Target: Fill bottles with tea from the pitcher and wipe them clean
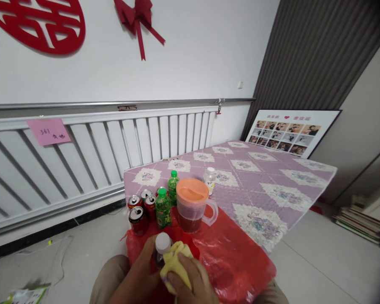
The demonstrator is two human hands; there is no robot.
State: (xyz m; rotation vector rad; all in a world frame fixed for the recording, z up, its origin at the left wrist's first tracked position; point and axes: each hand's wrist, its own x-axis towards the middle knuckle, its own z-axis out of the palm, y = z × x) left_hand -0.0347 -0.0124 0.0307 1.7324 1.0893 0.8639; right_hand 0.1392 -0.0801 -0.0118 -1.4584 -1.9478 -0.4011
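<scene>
My left hand is wrapped round a small bottle with a white cap, held upright at the near end of the table. My right hand presses a yellow cloth against the bottle's side. Just beyond them stand several red drink cans, two green bottles, and a clear pitcher with an orange lid holding dark liquid. A small white-capped bottle stands behind the pitcher.
A red plastic sheet covers the near end of the table with the purple patterned cloth. A white radiator runs along the wall. A framed photo board leans at the back right. Books lie on the floor.
</scene>
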